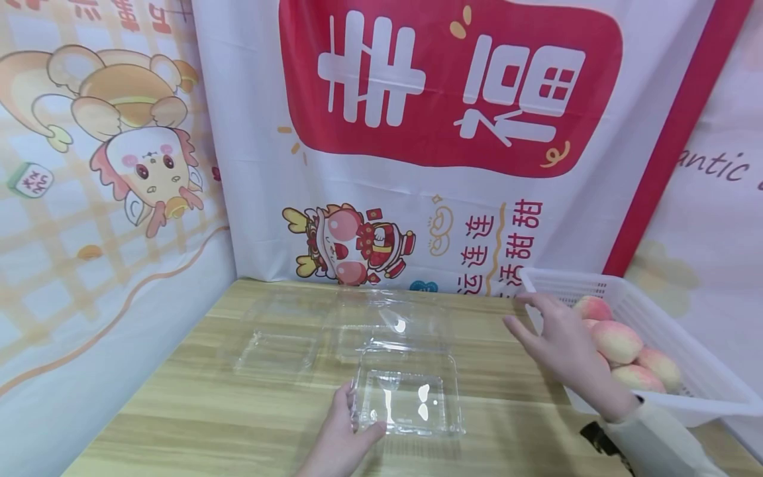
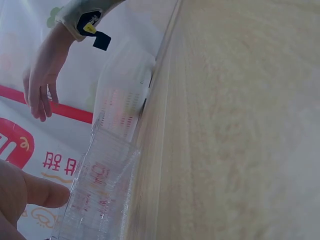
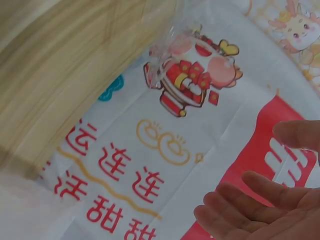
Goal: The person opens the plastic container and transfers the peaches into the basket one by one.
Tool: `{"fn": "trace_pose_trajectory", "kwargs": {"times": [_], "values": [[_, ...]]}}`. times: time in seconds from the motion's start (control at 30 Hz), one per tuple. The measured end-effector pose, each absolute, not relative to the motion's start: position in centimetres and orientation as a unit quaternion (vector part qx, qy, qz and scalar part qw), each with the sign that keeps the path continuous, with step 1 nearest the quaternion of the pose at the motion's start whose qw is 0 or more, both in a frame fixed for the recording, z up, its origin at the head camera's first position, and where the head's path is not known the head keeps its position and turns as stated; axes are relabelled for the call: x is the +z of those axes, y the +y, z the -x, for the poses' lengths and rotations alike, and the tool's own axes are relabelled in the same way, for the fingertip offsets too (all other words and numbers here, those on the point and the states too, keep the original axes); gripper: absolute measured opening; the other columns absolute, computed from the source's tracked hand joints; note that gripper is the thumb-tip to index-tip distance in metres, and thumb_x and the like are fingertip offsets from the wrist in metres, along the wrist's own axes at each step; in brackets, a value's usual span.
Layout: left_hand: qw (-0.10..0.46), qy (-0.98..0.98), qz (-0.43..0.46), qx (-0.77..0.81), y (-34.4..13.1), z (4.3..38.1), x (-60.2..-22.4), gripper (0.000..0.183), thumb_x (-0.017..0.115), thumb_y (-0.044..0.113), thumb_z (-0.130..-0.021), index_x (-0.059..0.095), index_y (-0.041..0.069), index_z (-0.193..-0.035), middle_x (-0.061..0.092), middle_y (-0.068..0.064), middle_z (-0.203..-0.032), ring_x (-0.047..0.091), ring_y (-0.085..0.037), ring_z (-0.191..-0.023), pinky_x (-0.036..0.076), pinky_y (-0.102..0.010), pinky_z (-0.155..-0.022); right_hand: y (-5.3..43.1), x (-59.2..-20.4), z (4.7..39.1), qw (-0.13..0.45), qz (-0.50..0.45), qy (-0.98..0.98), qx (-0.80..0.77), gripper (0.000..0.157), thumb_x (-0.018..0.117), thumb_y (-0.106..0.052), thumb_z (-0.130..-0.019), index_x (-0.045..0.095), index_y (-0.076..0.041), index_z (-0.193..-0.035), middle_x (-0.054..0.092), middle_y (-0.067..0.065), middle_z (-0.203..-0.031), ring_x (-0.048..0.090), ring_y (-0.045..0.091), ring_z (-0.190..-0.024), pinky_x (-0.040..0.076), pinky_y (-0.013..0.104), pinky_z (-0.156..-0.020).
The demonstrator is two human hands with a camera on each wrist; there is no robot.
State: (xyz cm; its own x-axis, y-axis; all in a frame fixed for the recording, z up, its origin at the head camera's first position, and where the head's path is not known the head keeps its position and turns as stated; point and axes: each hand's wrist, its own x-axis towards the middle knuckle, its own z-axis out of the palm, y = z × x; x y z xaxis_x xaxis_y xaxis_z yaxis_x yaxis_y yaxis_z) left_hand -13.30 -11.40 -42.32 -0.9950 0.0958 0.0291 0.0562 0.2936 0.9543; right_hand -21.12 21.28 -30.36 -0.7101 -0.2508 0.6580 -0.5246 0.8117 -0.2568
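A clear plastic clamshell box point(image 1: 411, 414) stands with its lid up on the wooden table in the head view. My left hand point(image 1: 344, 430) holds its near left corner, thumb at the front and fingers along the left side. In the left wrist view the thumb point(image 2: 47, 192) lies against the box's rim. My right hand point(image 1: 563, 344) is in the air by the left side of a white plastic basket point(image 1: 709, 404), fingers spread and nothing in them. Several pink and cream peaches point(image 1: 618, 341) lie inside the basket.
More clear plastic boxes point(image 1: 277, 351) stand farther back on the wooden table point(image 1: 197, 404), to the left and behind the held one. A printed cloth point(image 1: 256, 132) hangs at the table's back edge, and another covers the left side.
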Motion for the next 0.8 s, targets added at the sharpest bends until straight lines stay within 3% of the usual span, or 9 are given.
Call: {"fn": "trace_pose_trajectory", "kwargs": {"times": [0.17, 0.33, 0.67, 0.8], "values": [[0.018, 0.804, -0.047, 0.592, -11.3, 13.3, -42.3, 0.103, 0.075, 0.033, -0.085, 0.009, -0.012, -0.149, 0.023, -0.043, -0.145, 0.041, -0.061, -0.119, 0.035, -0.072, -0.097, 19.5, -31.8, 20.0, 0.320, -0.231, -0.888, 0.236, 0.039, 0.074, -0.018, -0.087, 0.064, 0.005, -0.116, 0.066, 0.022, -0.112, 0.061, 0.039, -0.103, 0.050, 0.058, -0.087], [0.018, 0.810, -0.044, 0.585, -11.2, 13.1, -42.2, 0.104, 0.076, 0.035, -0.084, 0.009, -0.012, -0.149, 0.023, -0.042, -0.146, 0.043, -0.061, -0.116, 0.035, -0.073, -0.095, 18.2, -33.4, 18.9, 0.280, -0.227, -0.902, 0.237, 0.041, 0.074, -0.026, -0.088, 0.064, 0.002, -0.117, 0.067, 0.017, -0.113, 0.062, 0.036, -0.107, 0.051, 0.053, -0.089], [-0.021, 0.824, -0.037, 0.565, -11.0, 13.1, -41.0, 0.097, 0.075, 0.031, -0.085, 0.015, -0.008, -0.150, 0.022, -0.035, -0.150, 0.028, -0.060, -0.130, 0.030, -0.075, -0.098, 17.6, -35.8, 18.5, 0.254, -0.215, -0.907, 0.258, 0.046, 0.074, -0.025, -0.088, 0.061, 0.003, -0.122, 0.062, 0.020, -0.121, 0.057, 0.039, -0.114, 0.046, 0.056, -0.096], [-0.047, 0.843, -0.049, 0.533, -11.4, 12.9, -39.5, 0.098, 0.072, 0.042, -0.086, 0.015, -0.001, -0.153, 0.020, -0.031, -0.153, 0.025, -0.055, -0.134, 0.027, -0.073, -0.102, 17.6, -35.7, 18.6, 0.252, -0.215, -0.912, 0.243, 0.054, 0.073, -0.029, -0.090, 0.056, 0.006, -0.127, 0.058, 0.024, -0.126, 0.053, 0.042, -0.118, 0.044, 0.058, -0.098]]}}
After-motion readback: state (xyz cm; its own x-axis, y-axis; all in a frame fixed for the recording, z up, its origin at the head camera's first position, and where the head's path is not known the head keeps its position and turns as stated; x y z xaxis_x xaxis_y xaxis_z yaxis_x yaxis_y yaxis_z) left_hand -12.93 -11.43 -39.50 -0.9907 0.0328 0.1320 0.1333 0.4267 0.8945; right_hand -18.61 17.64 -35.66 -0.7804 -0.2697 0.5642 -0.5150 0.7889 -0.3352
